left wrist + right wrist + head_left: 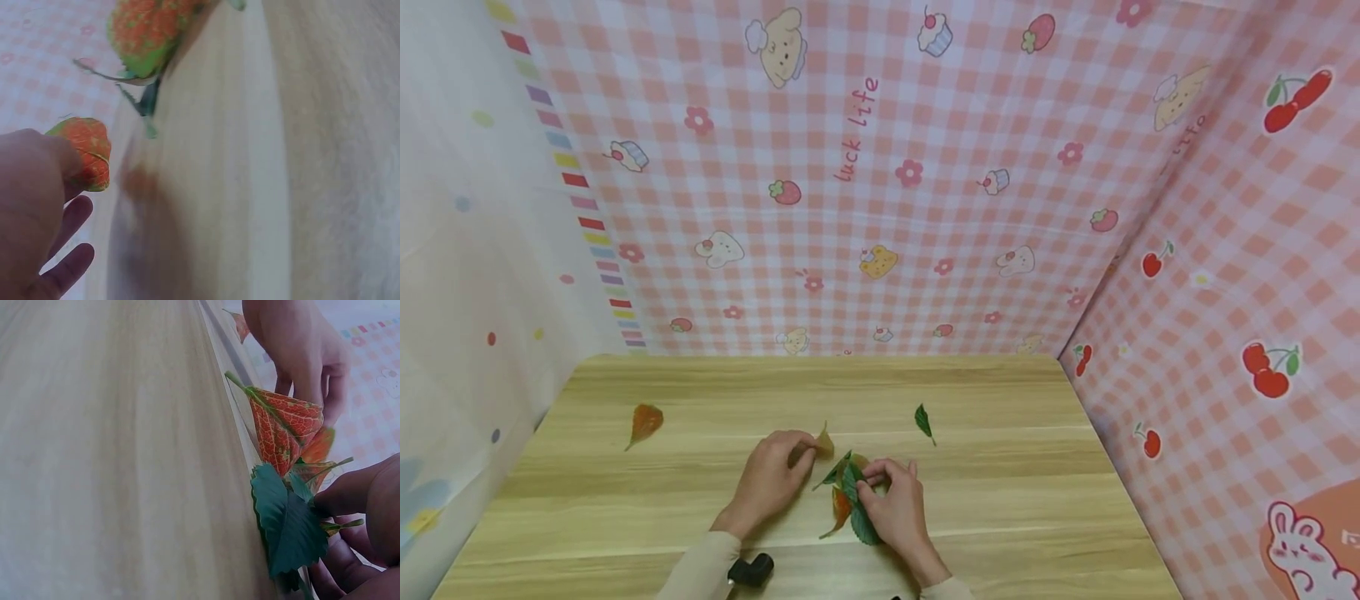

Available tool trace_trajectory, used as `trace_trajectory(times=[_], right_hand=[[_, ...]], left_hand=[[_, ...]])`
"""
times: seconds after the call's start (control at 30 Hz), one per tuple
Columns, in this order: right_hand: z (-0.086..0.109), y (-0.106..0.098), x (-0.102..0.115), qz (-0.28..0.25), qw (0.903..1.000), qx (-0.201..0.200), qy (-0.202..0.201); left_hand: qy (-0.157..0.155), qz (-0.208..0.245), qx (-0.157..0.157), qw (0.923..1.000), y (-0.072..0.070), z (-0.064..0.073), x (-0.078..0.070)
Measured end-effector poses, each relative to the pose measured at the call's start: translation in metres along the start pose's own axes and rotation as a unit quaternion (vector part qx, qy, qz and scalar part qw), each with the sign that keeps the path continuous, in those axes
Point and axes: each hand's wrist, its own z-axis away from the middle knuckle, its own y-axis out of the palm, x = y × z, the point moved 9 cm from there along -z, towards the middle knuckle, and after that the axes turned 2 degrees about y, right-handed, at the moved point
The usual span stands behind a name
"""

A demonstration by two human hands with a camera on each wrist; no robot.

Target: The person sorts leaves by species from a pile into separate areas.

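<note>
My left hand (772, 477) pinches an orange-yellow leaf (825, 444) between thumb and fingertips, just above the table. In the left wrist view this leaf (94, 150) shows orange with a greenish edge. Beside it on the right, my right hand (897, 504) pinches a green leaf (852, 482) at a small cluster. Under and around those fingers lie another green leaf (863, 527) and an orange-red leaf (840, 505). The right wrist view shows a red-veined leaf (284, 425) above a broad dark green leaf (290, 528), with the right thumb (344, 494) against the cluster.
A lone orange-brown leaf (646, 423) lies at the table's left, and a single green leaf (923, 421) at the back right. The wood-grain table (1022, 517) meets patterned cloth walls at the back and sides. A black object (751, 570) is by the left sleeve.
</note>
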Motion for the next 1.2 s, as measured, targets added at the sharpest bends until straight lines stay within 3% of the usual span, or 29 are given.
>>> trace_trajectory(times=[0.1,0.37,0.53,0.7,0.83,0.97,1.2], right_hand=[[0.000,0.000,-0.001,0.001,1.0000,0.003,0.006],[0.000,-0.001,0.000,-0.001,1.0000,0.000,0.002],[-0.001,-0.001,-0.001,0.000,1.0000,0.001,0.005],[-0.001,0.000,-0.001,0.000,1.0000,0.000,0.005],[-0.002,-0.001,-0.002,-0.001,1.0000,-0.001,0.006],[-0.001,-0.002,-0.002,-0.002,1.0000,-0.001,0.009],[-0.001,-0.001,-0.003,-0.005,0.9999,0.000,0.015]], left_hand=[[-0.025,0.027,-0.022,0.9991,-0.012,0.001,0.005],[-0.038,0.091,-0.108,0.9892,-0.051,0.005,0.013],[-0.060,0.155,-0.134,0.9770,-0.067,0.008,0.027],[-0.094,0.185,-0.149,0.9667,-0.079,0.015,0.041],[-0.130,0.198,-0.148,0.9602,-0.083,0.023,0.050],[-0.152,0.185,-0.155,0.9584,-0.086,0.032,0.059],[-0.147,0.159,-0.194,0.9569,-0.099,0.045,0.070]])
